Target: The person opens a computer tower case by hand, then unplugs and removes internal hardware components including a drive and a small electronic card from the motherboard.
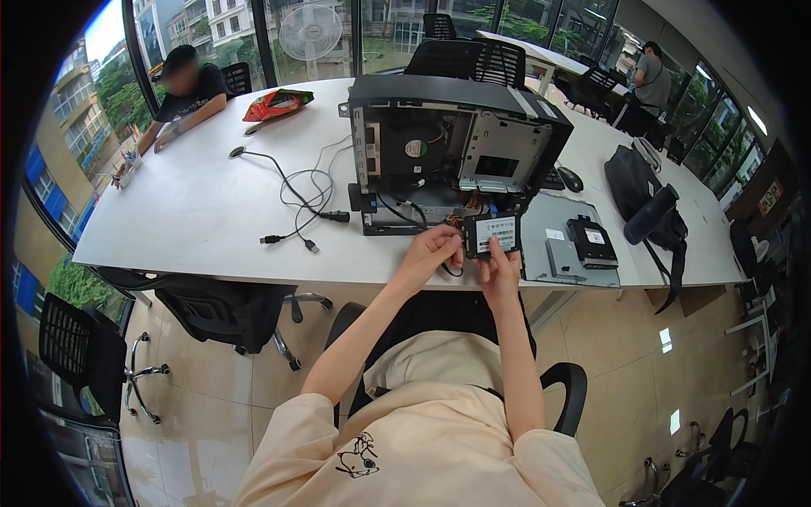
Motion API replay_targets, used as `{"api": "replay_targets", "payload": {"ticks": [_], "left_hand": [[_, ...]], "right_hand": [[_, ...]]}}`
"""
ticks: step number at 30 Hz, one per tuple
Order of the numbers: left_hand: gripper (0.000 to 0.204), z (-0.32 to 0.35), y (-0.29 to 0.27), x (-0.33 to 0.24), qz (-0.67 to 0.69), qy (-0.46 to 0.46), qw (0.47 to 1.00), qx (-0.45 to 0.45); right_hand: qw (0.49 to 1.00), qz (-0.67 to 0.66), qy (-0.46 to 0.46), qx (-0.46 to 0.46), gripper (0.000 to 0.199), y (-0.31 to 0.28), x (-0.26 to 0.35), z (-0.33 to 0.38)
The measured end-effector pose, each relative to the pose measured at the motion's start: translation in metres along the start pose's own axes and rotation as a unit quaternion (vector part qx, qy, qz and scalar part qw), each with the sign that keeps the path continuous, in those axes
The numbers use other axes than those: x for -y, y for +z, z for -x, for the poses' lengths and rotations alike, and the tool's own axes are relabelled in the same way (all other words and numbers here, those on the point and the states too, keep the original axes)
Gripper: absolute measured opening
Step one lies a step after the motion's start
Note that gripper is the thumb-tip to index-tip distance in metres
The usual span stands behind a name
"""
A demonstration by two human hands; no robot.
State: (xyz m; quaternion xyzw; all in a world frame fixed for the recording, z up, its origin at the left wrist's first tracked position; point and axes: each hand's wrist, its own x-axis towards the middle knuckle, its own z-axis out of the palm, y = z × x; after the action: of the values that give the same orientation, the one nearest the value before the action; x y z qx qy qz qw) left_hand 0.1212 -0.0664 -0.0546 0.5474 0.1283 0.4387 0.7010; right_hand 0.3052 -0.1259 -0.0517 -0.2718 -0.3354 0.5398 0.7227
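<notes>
In front of the opened computer case (361, 152), my right hand (500, 275) grips a flat black solid-state drive (497, 226) with a white label facing up. Its thumb lies on the label. At the drive's left edge, my left hand (433, 252) is closed in a pinch on a thin black cable (453, 273), which loops below the fingers. The fingertips hide the cable's end, so whether it is joined to the drive cannot be seen. More wires run inside the case behind both hands.
On the white table (194, 203), right of the drive, a grey metal panel (541, 203) carries a black drive part (594, 243) and a metal box (564, 258). Cables (291, 182) lie left. A backpack (634, 182), mouse (570, 179) and red bag (279, 105) sit farther out. A person (190, 93) sits far left.
</notes>
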Motion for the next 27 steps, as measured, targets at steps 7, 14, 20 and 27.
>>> {"api": "replay_targets", "payload": {"ticks": [7, 14, 20, 27], "left_hand": [[0.027, 0.003, 0.003, -0.004, 0.052, 0.011, 0.998, -0.044], [0.026, 0.006, 0.001, -0.003, 0.021, 0.023, 0.998, -0.050], [0.020, 0.005, 0.004, -0.003, 0.018, 0.041, 0.997, -0.056], [0.023, 0.003, 0.008, -0.004, -0.054, -0.010, 0.998, -0.030]], "right_hand": [[0.998, -0.035, -0.002, 0.050, 0.034, -0.003, -0.003, 0.001], [0.984, -0.058, -0.038, 0.162, 0.077, -0.017, -0.011, -0.005], [0.989, -0.094, -0.035, 0.105, 0.074, 0.002, 0.001, 0.003], [0.994, -0.101, -0.035, 0.037, 0.070, 0.007, 0.001, 0.001]]}}
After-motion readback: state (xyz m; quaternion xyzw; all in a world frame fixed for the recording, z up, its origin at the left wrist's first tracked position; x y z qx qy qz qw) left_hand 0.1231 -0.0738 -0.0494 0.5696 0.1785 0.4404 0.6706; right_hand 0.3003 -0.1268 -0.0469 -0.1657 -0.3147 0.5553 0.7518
